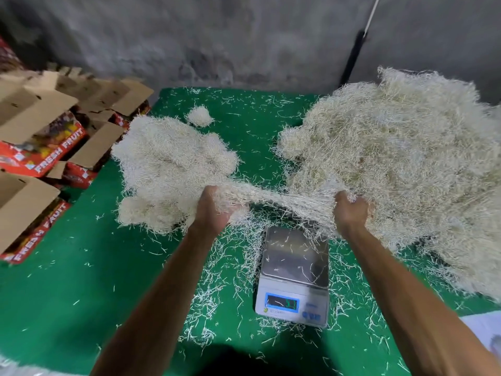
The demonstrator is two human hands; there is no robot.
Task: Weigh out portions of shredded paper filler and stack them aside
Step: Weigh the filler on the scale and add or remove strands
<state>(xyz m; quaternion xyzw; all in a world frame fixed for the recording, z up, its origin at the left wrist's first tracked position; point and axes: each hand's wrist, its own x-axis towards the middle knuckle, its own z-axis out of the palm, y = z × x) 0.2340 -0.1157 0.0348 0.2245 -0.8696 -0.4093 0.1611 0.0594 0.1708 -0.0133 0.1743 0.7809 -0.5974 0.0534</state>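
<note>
A big heap of pale shredded paper filler [401,164] covers the right side of the green mat. My right hand [351,210] grips strands at the heap's near left edge. My left hand [212,207] grips the other end of a stretched band of strands [276,198] running between both hands, above the far end of the scale. The digital scale [294,275] sits near me with a steel pan holding only a few stray shreds; its display is lit but unreadable. A stack of weighed portions [168,169] lies at the left, just beyond my left hand.
A small separate tuft of filler [200,116] lies at the back. Loose shreds litter the green mat [81,267]. Open "FRESH FRUIT" cardboard boxes [46,147] pile along the left edge. A grey wall stands behind, with a dark pole [352,57] at the right.
</note>
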